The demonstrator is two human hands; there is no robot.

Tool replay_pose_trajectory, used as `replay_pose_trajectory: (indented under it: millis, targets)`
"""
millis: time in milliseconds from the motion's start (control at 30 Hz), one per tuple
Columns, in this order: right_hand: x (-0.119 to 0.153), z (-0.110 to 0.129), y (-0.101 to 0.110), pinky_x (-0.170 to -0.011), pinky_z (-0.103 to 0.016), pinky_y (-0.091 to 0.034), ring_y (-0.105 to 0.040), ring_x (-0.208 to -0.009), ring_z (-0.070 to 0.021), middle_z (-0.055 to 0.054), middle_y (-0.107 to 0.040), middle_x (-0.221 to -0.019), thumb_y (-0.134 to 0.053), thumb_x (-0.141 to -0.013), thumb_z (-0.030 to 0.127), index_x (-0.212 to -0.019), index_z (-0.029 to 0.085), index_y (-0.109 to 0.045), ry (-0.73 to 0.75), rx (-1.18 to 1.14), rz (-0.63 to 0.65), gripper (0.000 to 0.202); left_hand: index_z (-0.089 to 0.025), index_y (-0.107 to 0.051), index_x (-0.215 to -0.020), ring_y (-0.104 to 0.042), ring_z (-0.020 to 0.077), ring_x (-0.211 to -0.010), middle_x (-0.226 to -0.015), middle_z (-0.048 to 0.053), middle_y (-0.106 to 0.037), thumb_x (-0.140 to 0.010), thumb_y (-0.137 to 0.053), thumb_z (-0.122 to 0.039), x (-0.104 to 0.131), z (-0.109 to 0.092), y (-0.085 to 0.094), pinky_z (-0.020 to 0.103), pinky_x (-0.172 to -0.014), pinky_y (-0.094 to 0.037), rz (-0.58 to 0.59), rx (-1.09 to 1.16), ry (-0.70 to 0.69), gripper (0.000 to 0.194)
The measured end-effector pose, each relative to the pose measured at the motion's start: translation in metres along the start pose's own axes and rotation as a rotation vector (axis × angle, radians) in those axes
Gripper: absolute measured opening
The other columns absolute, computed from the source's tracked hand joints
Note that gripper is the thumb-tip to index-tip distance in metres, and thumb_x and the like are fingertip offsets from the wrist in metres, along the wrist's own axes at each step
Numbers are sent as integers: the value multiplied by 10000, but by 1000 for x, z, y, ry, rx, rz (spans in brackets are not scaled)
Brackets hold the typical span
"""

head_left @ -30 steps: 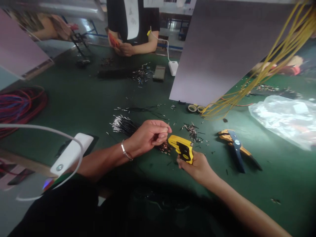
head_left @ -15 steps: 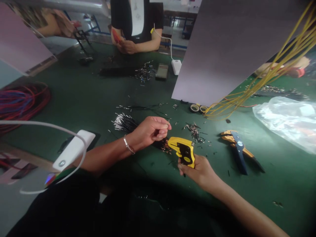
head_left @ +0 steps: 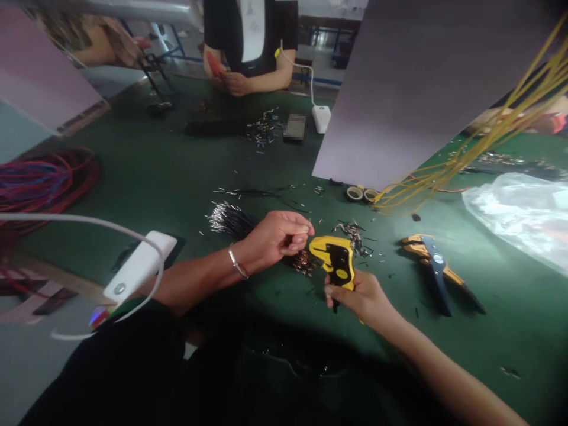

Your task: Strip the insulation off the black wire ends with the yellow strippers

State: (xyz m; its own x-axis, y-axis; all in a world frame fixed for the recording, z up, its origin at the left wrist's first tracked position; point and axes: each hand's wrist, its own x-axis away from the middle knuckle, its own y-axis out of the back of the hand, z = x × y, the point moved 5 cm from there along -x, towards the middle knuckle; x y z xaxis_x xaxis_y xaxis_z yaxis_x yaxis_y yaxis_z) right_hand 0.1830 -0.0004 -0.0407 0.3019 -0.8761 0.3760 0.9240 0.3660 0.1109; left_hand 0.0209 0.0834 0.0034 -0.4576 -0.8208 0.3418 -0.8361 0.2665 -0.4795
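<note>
Thumb and fingers of my left hand (head_left: 284, 239) are pinched together on a thin wire, whose small tip (head_left: 309, 222) shows at the fingertips. Below that hand a bundle of black wires (head_left: 231, 220) lies on the table, silvery ends to the left and bare copper ends (head_left: 304, 262) to the right. My right hand (head_left: 357, 296) grips yellow-and-black wire strippers (head_left: 336, 260). Their jaw end is just right of my left fingertips, apart from them. Beyond the strippers is a pile of short black offcuts (head_left: 352, 234).
Blue-and-orange wire strippers (head_left: 432, 269) lie at right, near a clear plastic bag (head_left: 523, 207). Tape rolls (head_left: 355, 193) and yellow wires (head_left: 444, 168) are behind. At left are a white box (head_left: 139, 266) with a cable and coiled red-blue wires (head_left: 39, 183). A co-worker (head_left: 248, 53) sits opposite.
The yellow strippers have turned a little more upright and come up slightly in my right hand. My left hand keeps its pinch. The whole view has shifted slightly.
</note>
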Motion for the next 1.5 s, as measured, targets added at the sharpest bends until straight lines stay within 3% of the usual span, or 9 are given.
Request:
replay_pose_trajectory:
  millis: [167, 367, 567, 800, 967, 1500]
  targets:
    - [6, 5, -6, -553, -293, -458, -565, -521, -160, -18, -643, -540, -680, -723, 375, -769, 163, -603, -25, -104, 88, 231, -90, -599, -637, -336, 39, -374, -434, -40, -398, -596, -543, -23, 0, 0, 1, 176, -368, -147, 8, 10, 16, 96]
    - [1, 4, -4, -535, -305, -458, -568, -508, -169, -18, -636, -520, -736, -677, 432, -757, 164, -601, -28, -187, 83, 310, -89, -610, -646, -338, 41, -383, -426, -38, -400, -589, -534, -12, 2, 0, 0, 178, -377, -159, 13, -4, -9, 122]
    - [-5, 4, 0, -540, -297, -455, -559, -521, -160, -17, -629, -529, -728, -680, 405, -735, 161, -608, -11, -121, 25, 278, -90, -614, -665, -351, 42, -393, -448, -32, -415, -610, -518, -8, 9, 1, -6, 179, -385, -163, -12, -18, -9, 137]
    - [7, 4, -7, -554, -289, -461, -571, -530, -158, -9, -636, -539, -674, -742, 359, -774, 166, -604, -13, -99, 58, 208, -89, -592, -621, -338, 45, -377, -437, -31, -391, -607, -510, -14, -1, -3, 2, 182, -377, -151, -37, -16, 15, 112]
    - [-2, 2, -1, -556, -290, -457, -570, -533, -160, -11, -635, -528, -715, -708, 354, -737, 163, -614, -15, -118, 19, 219, -88, -600, -643, -337, 44, -388, -439, -31, -396, -616, -509, -5, 2, 0, -1, 179, -380, -155, -25, -33, -2, 126]
    - [3, 4, -7, -530, -320, -462, -583, -481, -168, -13, -643, -534, -738, -738, 381, -763, 166, -589, -8, -332, 139, 263, -87, -600, -629, -339, 46, -373, -442, -28, -383, -594, -486, -5, -5, 5, 3, 172, -355, -161, -3, 30, 35, 145]
